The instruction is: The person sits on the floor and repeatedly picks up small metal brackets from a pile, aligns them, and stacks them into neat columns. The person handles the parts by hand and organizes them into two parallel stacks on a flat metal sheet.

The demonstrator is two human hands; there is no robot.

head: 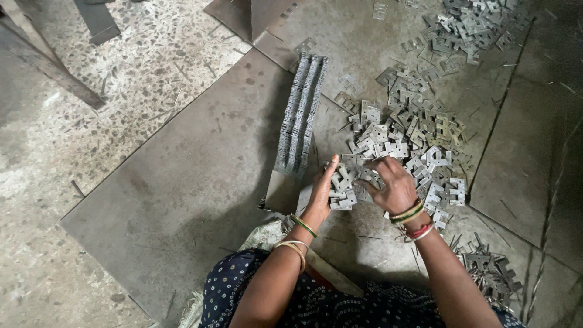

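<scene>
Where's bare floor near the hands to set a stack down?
Free: the flat metal sheet left of the standing row of plates, beside the left hand. Crowded: the loose hinge-plate pile around and beyond the right hand.

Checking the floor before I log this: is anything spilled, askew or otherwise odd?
Nothing looks damaged. Loose metal plates lie scattered in heaps across the floor, with a stray cluster apart near the right arm. Only the stacked row is tidy. The left hand and right hand gather plates between them.
</scene>
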